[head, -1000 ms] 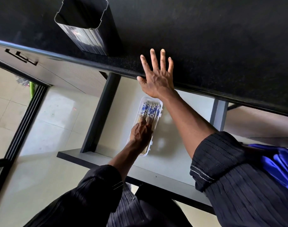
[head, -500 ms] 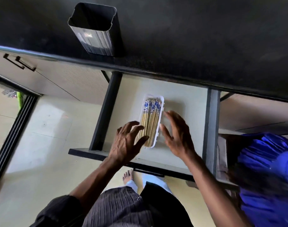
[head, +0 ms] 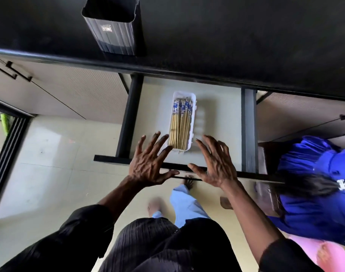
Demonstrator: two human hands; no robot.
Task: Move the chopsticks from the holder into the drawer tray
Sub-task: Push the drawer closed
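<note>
The black countertop [head: 226, 36] fills the top of my view, its rounded front edge running across above everything else. Below it the drawer [head: 216, 154] stands pulled out, pale inside, with dark side rails and a dark front edge nearest me. The cream tiled floor [head: 49, 154] spreads out to the left under the cabinet fronts. On my right someone in a bright blue garment [head: 315, 193] crouches close beside the drawer. My dark ribbed sleeves frame the bottom, and a light blue trouser leg [head: 185, 205] shows between my arms.

Up on the counter stands the dark square chopstick holder [head: 112, 26], upright near the front edge, its mouth dark; I cannot see anything poking out of it.

My left hand [head: 150, 163] hovers over the drawer's front edge, fingers spread wide, gripping nothing, fingertips just beside the near left corner of the tray. My right hand [head: 214, 163] mirrors it on the other side, also splayed and empty, thumb over the front edge.

Between them sits the white drawer tray [head: 193, 122], lying lengthwise in the middle of the drawer. The chopsticks [head: 180, 126] lie bundled inside it, bamboo-coloured shafts toward me, blue-and-white patterned ends pointing to the back.
</note>
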